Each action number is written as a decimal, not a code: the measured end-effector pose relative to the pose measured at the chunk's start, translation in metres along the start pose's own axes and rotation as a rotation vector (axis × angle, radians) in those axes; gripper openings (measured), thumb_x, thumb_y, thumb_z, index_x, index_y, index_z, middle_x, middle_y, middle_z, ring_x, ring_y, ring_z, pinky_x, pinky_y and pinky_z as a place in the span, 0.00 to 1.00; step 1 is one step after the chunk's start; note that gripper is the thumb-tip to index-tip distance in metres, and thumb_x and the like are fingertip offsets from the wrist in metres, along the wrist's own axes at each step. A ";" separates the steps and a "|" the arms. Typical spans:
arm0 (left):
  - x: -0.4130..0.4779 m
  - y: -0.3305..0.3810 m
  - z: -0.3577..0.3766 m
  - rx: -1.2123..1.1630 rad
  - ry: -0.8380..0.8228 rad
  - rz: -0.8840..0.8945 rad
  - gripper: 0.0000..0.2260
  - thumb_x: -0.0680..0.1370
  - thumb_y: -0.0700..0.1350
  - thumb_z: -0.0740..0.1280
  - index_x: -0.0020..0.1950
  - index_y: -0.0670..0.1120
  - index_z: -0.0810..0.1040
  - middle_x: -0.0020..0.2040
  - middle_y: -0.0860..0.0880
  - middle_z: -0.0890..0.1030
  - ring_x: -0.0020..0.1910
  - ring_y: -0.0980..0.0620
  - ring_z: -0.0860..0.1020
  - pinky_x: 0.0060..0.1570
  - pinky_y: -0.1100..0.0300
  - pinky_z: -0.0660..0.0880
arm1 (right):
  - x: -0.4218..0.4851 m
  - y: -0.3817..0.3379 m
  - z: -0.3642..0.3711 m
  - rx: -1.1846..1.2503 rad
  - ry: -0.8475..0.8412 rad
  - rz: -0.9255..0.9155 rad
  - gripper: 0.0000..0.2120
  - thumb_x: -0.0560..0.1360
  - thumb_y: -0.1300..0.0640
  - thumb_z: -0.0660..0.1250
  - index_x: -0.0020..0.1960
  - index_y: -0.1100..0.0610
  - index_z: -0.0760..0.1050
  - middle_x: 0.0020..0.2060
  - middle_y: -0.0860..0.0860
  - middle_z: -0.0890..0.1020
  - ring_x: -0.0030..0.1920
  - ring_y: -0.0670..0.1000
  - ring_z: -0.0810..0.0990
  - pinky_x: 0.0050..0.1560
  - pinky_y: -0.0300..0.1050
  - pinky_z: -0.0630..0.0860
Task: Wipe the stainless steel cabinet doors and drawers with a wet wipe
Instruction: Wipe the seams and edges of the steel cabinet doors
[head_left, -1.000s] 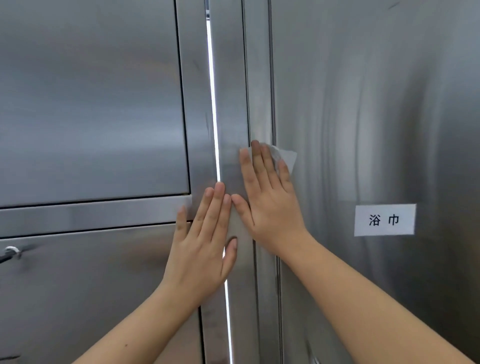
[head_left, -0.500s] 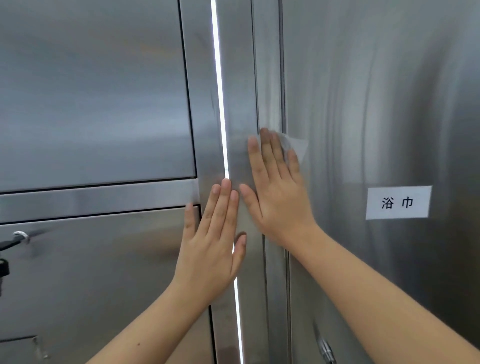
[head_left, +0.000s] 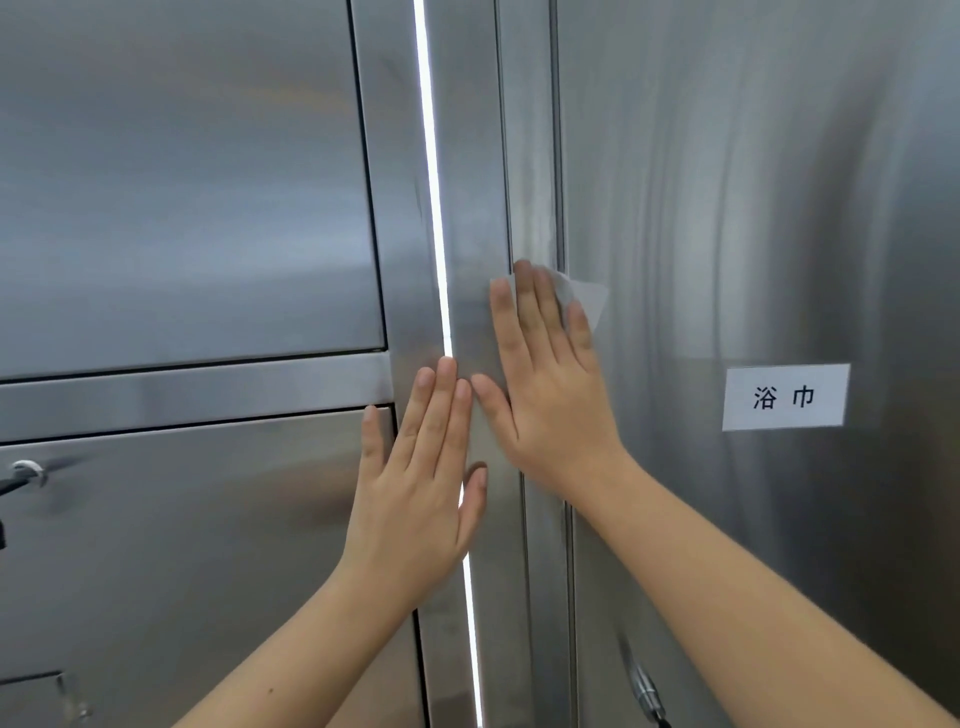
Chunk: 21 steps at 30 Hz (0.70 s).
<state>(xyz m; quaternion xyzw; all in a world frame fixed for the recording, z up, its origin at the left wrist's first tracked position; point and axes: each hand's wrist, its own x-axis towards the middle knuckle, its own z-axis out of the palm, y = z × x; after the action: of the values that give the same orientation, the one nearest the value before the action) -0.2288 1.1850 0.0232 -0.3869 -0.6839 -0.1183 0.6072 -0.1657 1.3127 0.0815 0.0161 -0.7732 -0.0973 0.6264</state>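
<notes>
Both hands lie flat, fingers straight. The left hand (head_left: 415, 483) points its fingers to about 1 o'clock, with the little finger spread off toward 11 and the thumb out on its 3 o'clock side. Its forearm (head_left: 291, 660) comes up from 7 o'clock. The right hand (head_left: 550, 400) sits higher, at the left hand's 1 o'clock, fingers together toward 12, pressing a wet wipe (head_left: 587, 299). Its thumb reaches toward 10, tip just beside the left fingertips. The right forearm (head_left: 753, 597) runs in from 4 o'clock.
</notes>
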 end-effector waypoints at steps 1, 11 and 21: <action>-0.001 0.001 0.000 -0.002 0.001 -0.002 0.27 0.78 0.50 0.53 0.74 0.39 0.54 0.74 0.42 0.57 0.75 0.50 0.49 0.71 0.46 0.45 | -0.014 -0.003 0.001 0.005 -0.016 0.004 0.29 0.79 0.48 0.50 0.72 0.64 0.47 0.72 0.65 0.59 0.73 0.62 0.56 0.73 0.52 0.46; -0.026 0.003 0.001 0.031 -0.048 0.045 0.27 0.78 0.49 0.53 0.74 0.39 0.55 0.75 0.42 0.56 0.74 0.46 0.56 0.70 0.43 0.49 | -0.036 -0.007 0.000 -0.019 -0.078 0.002 0.31 0.79 0.48 0.49 0.73 0.62 0.41 0.72 0.63 0.57 0.73 0.60 0.55 0.73 0.51 0.46; -0.041 0.009 0.001 -0.026 -0.098 0.027 0.27 0.78 0.49 0.52 0.75 0.41 0.51 0.77 0.46 0.43 0.75 0.50 0.45 0.71 0.45 0.45 | -0.099 -0.022 0.011 0.023 -0.130 0.021 0.30 0.81 0.48 0.46 0.75 0.57 0.36 0.72 0.64 0.55 0.74 0.59 0.52 0.74 0.52 0.45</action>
<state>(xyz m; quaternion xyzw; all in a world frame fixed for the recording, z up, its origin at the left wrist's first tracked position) -0.2248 1.1764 -0.0176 -0.4093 -0.7059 -0.0998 0.5694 -0.1570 1.3070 -0.0198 0.0089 -0.8136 -0.0825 0.5754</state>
